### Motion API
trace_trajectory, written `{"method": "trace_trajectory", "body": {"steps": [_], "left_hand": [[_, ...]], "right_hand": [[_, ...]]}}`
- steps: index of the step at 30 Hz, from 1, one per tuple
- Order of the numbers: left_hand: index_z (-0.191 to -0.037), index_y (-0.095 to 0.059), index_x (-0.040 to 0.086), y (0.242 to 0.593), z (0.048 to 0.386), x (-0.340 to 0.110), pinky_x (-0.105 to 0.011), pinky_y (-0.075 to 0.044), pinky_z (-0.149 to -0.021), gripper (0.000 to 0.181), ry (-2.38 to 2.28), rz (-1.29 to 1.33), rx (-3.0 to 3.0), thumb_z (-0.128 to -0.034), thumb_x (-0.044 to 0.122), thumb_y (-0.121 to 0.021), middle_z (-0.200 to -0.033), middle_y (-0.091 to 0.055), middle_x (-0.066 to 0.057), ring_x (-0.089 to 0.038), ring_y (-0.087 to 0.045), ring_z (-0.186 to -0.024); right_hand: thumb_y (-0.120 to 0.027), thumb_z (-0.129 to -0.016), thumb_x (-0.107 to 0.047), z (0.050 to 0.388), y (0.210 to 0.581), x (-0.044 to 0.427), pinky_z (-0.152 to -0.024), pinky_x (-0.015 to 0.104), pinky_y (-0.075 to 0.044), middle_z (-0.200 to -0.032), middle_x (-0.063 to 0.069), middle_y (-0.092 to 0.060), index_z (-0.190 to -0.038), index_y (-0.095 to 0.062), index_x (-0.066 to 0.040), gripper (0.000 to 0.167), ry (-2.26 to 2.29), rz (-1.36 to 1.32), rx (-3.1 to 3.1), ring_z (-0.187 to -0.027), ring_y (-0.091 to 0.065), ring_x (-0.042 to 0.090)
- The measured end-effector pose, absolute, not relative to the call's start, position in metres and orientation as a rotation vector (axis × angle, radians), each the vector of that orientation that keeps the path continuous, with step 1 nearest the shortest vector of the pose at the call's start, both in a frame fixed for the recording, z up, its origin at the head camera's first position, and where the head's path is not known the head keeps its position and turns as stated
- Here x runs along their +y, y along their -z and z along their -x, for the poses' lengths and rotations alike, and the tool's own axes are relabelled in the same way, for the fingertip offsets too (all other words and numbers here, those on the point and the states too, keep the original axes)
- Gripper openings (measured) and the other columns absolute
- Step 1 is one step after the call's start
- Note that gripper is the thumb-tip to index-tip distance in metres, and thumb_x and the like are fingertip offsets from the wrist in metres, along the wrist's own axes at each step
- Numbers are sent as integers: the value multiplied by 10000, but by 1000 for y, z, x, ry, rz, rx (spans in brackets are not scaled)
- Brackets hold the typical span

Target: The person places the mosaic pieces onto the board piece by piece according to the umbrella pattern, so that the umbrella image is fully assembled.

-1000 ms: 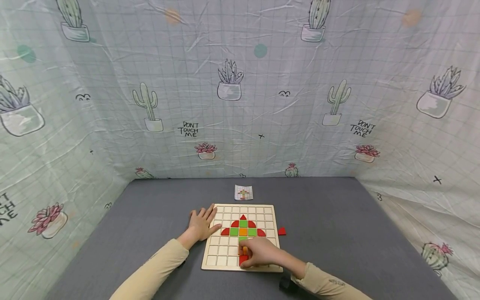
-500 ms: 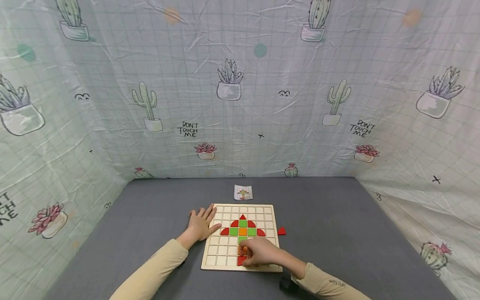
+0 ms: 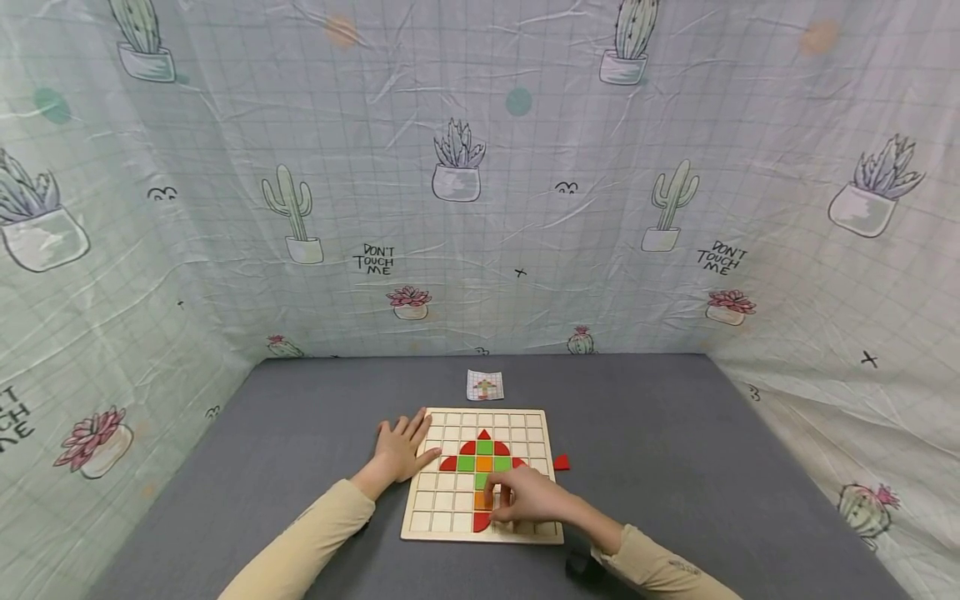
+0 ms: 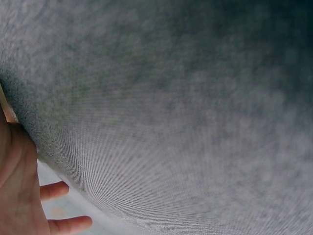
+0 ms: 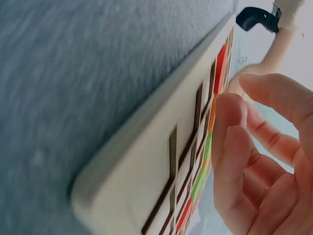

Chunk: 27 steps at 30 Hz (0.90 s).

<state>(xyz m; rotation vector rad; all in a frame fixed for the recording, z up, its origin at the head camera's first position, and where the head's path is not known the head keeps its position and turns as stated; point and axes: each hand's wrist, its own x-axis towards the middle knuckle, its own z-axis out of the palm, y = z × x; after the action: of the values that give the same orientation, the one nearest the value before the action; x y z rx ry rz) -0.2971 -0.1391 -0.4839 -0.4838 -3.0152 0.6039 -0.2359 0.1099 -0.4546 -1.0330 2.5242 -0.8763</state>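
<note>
A wooden grid board (image 3: 446, 502) lies on the grey table, with red, green and orange tiles set in its middle columns. My left hand (image 3: 400, 452) rests with spread fingers on the board's left edge. Over the lower middle of the board is my right hand (image 3: 532, 496), its fingers bent and thumb apart from them, nothing between. Its fingertips are beside an orange tile (image 3: 479, 501) and a red rounded tile (image 3: 481, 522). In the right wrist view the same hand (image 5: 266, 166) appears empty beside the board. The left wrist view shows mostly grey cloth and part of the left palm (image 4: 17, 191).
A loose red tile (image 3: 562, 462) lies on the table just right of the board. Behind the board is a small printed pattern card (image 3: 485, 386). A cactus-print curtain (image 3: 517, 233) encloses the back and sides of the grey table (image 3: 637, 417).
My right hand has drawn slightly right and away from the orange and red tiles, so more of both shows. The left hand keeps its place on the board's edge.
</note>
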Motion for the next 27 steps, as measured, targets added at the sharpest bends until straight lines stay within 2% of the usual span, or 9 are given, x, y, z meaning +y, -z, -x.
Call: {"method": "trace_trajectory", "body": {"steps": [5, 20, 27], "left_hand": [[-1412, -281, 178, 473, 289, -134, -487, -356, -765, 678, -475, 499, -3057, -886, 606, -272, -1467, -271, -3, -241, -395, -1198], [-1410, -286, 185, 477, 292, -137, -488, -351, -761, 687, -485, 498, -3046, -880, 620, -258, -1467, -272, 2, -239, -396, -1190], [-1408, -292, 185, 475, 292, -137, -486, -352, -763, 679, -491, 493, -3039, -882, 614, -266, -1465, -277, 3, -240, -398, -1188]], "right_hand": [[-642, -793, -130, 241, 454, 129, -487, 173, -429, -593, -29, -580, -881, -614, -100, 97, 991, 993, 2500, -457, -561, 96], [-631, -817, -105, 258, 451, 197, -401, 219, -392, -602, 94, -574, -931, -594, -37, 138, 1054, 883, 2590, -452, -554, 202], [-639, -820, -132, 266, 454, 218, -396, 215, -383, -635, 78, -586, -970, -597, -42, 180, 1029, 822, 2646, -453, -529, 159]]}}
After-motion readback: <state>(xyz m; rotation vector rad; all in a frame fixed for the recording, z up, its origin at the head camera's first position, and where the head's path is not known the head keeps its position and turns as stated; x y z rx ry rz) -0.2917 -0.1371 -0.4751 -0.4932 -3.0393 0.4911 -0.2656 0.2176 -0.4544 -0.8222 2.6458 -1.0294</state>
